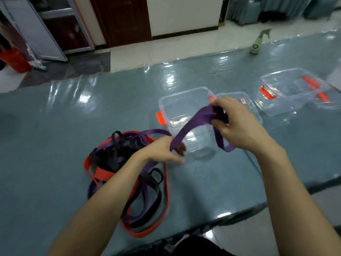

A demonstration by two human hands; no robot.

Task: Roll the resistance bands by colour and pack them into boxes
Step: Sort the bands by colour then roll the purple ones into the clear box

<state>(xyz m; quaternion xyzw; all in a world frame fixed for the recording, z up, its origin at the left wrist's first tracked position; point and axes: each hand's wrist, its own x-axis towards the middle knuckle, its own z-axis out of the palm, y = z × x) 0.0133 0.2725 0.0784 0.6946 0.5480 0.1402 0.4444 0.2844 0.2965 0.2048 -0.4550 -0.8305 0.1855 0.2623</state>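
A purple resistance band point(191, 124) stretches between both hands above the table. My right hand point(238, 124) pinches its bunched upper end, with a loose loop hanging below. My left hand point(162, 150) grips the band lower down, where it runs back into the pile. That pile of tangled bands point(127, 174), purple, black and red, lies on the table under my left forearm. A clear plastic box point(177, 102) with orange clips stands open just behind my hands.
A blue-grey glossy sheet covers the table point(55, 135). A second clear box with orange clips point(295, 89) sits at the far right, a clear lid point(245, 98) beside the near box. A green spray bottle point(258, 42) stands at the back edge.
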